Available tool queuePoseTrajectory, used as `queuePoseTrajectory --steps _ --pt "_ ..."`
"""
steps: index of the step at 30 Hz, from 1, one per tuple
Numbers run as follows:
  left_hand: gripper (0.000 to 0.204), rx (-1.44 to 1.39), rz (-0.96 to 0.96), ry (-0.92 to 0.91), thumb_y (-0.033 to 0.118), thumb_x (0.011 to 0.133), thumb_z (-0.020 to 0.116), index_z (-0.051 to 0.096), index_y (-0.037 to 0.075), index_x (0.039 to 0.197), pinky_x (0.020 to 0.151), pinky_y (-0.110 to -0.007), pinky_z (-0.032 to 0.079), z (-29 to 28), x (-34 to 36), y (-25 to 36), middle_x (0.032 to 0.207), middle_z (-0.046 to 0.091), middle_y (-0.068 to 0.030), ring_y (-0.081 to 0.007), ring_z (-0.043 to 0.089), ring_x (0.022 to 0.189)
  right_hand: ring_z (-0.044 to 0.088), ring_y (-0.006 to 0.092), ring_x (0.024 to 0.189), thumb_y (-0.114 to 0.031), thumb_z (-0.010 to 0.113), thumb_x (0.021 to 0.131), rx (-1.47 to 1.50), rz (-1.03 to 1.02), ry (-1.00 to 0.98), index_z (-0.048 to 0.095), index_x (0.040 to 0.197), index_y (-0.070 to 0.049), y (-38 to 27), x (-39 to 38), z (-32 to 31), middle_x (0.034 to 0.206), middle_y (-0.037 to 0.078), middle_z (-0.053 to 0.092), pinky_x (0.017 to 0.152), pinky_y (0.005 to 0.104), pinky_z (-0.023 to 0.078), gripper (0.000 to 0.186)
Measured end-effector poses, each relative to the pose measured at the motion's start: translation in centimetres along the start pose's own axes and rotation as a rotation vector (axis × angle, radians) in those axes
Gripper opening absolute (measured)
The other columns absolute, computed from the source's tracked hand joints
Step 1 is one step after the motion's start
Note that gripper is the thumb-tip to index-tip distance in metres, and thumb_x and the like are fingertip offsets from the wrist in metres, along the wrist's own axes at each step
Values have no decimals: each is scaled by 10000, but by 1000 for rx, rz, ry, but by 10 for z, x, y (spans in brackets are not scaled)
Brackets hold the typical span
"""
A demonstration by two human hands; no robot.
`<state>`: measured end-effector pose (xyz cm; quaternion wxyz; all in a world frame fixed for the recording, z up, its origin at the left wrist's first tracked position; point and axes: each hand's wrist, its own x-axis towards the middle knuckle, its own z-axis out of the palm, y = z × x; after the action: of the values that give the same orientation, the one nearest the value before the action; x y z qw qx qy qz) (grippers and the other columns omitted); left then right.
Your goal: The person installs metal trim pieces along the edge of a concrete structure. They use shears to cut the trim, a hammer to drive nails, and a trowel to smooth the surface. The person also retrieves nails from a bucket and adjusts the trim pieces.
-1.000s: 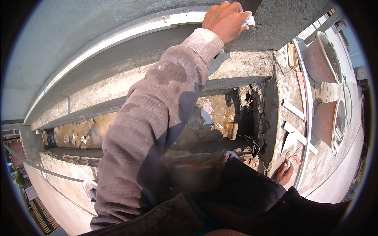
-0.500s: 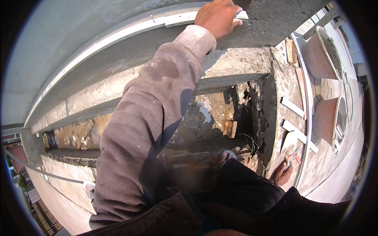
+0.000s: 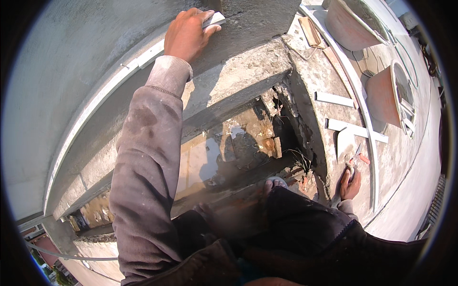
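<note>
My left hand (image 3: 187, 35) grips one end of a thin white strip (image 3: 215, 19) at the top, the thumb below it and the fingers over it. The strip lies along the edge of the grey plastered wall, and a nail sticks out of it further left. Low on the right, my right hand (image 3: 350, 185) rests on the concrete ledge with thumb and finger apart. Its fingertips are beside the handle end of a trowel with a pale, pointed blade (image 3: 344, 142). Red-handled pliers (image 3: 363, 158) lie just beyond them.
Two short white tube pieces (image 3: 334, 99) lie on the ledge by a long pale strip (image 3: 366, 124). Two mortar-stained buckets (image 3: 381, 94) stand beyond, the nearer holding white offcuts. A wooden float (image 3: 310, 32) is nearby. Below me runs a broken-edged trough (image 3: 200, 162) with rubble.
The view has swung, so the wall, ledge and buckets sit differently in the picture. My left hand still grips the strip, and my right hand stays by the trowel, showing more of its wrist.
</note>
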<state>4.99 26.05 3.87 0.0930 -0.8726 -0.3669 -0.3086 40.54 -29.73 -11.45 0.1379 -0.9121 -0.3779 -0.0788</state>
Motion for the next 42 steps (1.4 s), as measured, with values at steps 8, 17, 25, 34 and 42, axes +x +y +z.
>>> queuePoseTrajectory --steps 8,17,25,34,42 --pt "310 -44 -27 -107 292 873 748 700 118 1125 904 -451 500 -6 6 -2 1027 680 -136 -340 636 1019 619 394 1031 -323 581 1013 18 -20 -11 624 1252 -33 15 -1 5 1114 195 646 891 457 471 379" --pt "244 -120 0 -37 271 834 770 734 44 917 851 -475 507 0 7 0 981 669 -160 -369 625 990 593 420 1111 -419 526 1008 55 16 -37 608 1280 -13 13 0 2 1170 214 633 941 495 458 495" --pt "379 -101 -9 -46 276 818 784 703 56 1116 893 -462 493 -8 5 -7 1059 655 -153 -360 608 1046 605 382 1080 -342 608 1008 19 -147 23 583 1305 -27 10 5 4 1164 208 620 929 455 466 434" --pt "827 -190 -76 0 288 785 842 448 31 1465 1047 -436 467 -125 -59 -91 1271 629 -230 -365 601 1206 486 348 1178 -168 645 993 266 -452 295 543 1267 -27 -116 71 -42 1216 178 509 1000 470 409 324" --pt "1021 -439 -174 -43 235 675 927 371 22 1504 961 -426 523 -99 -95 -107 1143 688 -177 -329 667 1072 598 277 1059 -90 753 826 447 -1377 329 696 1117 -137 -487 184 -64 1176 51 651 878 396 520 300"
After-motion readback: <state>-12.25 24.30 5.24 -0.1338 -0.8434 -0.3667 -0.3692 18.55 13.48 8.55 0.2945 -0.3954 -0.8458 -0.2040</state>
